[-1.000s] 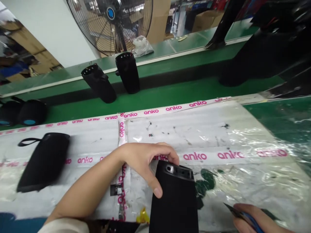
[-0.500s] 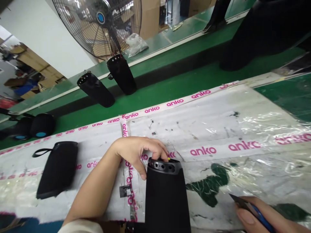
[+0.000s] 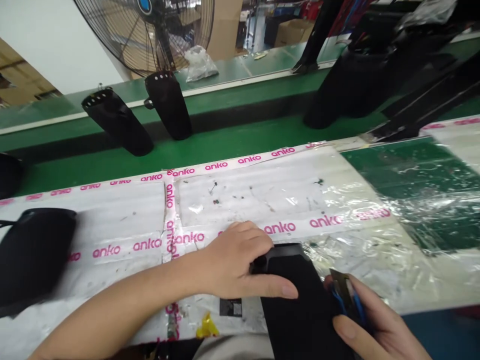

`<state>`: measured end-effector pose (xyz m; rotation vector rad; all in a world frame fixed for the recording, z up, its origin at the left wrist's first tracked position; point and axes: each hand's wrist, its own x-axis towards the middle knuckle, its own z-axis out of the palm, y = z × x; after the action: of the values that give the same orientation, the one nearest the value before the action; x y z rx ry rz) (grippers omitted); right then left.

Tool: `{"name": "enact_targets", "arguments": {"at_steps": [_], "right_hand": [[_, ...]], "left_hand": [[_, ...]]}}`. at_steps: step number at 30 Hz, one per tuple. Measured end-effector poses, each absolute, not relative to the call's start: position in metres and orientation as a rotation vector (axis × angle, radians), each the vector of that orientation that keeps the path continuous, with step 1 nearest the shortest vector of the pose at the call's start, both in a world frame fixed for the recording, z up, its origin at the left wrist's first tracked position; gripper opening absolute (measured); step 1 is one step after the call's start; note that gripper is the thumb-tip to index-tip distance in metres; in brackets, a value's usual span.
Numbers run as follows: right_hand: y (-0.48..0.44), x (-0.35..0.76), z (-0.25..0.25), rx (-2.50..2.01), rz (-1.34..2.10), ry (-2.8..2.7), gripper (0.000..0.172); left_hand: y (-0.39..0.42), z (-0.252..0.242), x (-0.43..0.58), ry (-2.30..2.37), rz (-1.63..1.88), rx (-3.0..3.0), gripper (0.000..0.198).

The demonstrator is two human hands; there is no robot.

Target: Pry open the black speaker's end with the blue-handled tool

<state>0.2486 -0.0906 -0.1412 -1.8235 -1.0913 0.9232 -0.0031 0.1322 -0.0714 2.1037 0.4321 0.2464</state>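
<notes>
A black cloth-covered speaker body (image 3: 296,310) leans at the lower centre, its top end pointing away from me. My left hand (image 3: 243,265) wraps around that top end, thumb across the near face. At the speaker's right side is my right hand (image 3: 371,320), closed on a tweezers-like tool with a dark pointed tip and blue handle (image 3: 347,295). The speaker's opening is hidden by my left hand. A scrap of yellow tape (image 3: 207,326) lies near the table's front edge, beside a small black label (image 3: 230,307).
Another black speaker (image 3: 33,255) lies at the left. Two black speaker bodies (image 3: 120,122) (image 3: 168,105) stand on the green belt (image 3: 225,127). More dark bodies (image 3: 348,85) are at the upper right. A fan (image 3: 150,35) and a clear bag (image 3: 200,63) are behind.
My left hand has moved from the speaker's opening to grip around its top. The speaker has tilted, and my right hand with the tool has come in beside it. The view has shifted right.
</notes>
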Motion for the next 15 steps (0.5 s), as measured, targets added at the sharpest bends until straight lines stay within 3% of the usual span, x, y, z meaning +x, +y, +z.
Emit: {"name": "enact_targets", "arguments": {"at_steps": [15], "right_hand": [[-0.079, 0.221, -0.116, -1.815, 1.047, -0.663, 0.069]], "left_hand": [[0.159, -0.079, -0.017, 0.198, 0.156, 2.024, 0.081]]}}
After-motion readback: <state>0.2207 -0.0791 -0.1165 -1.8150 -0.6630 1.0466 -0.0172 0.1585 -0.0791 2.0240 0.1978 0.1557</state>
